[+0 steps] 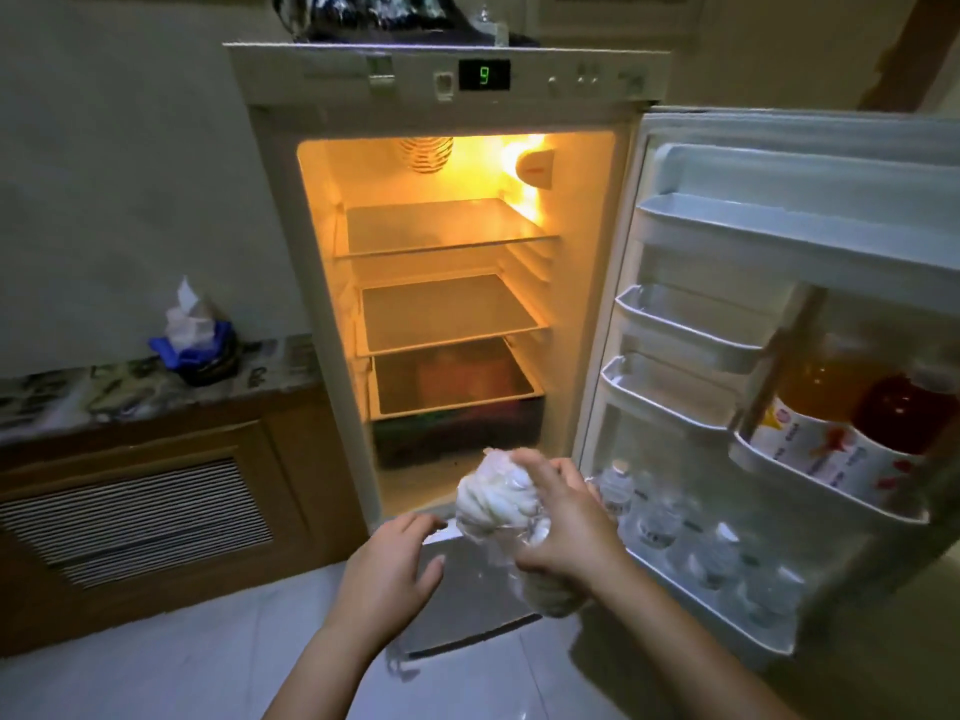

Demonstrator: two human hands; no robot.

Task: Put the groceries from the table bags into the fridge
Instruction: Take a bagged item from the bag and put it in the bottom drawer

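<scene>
Far left of the fingers: desk carrying a dark bowl stuffed with blue and white wrappers. Left hand low before the fridge, fingers spread and released, just beside the bag, not gripping it. Above and beyond the fingers: lit interior, three glass shelves, bare. Right hand fingers clenched around a clear plastic bag of pale food, held in front of the fridge's bottom edge. Right of the fingers: open door, small water bottles in lowest rack, two juice bottles in the rack above.
</scene>
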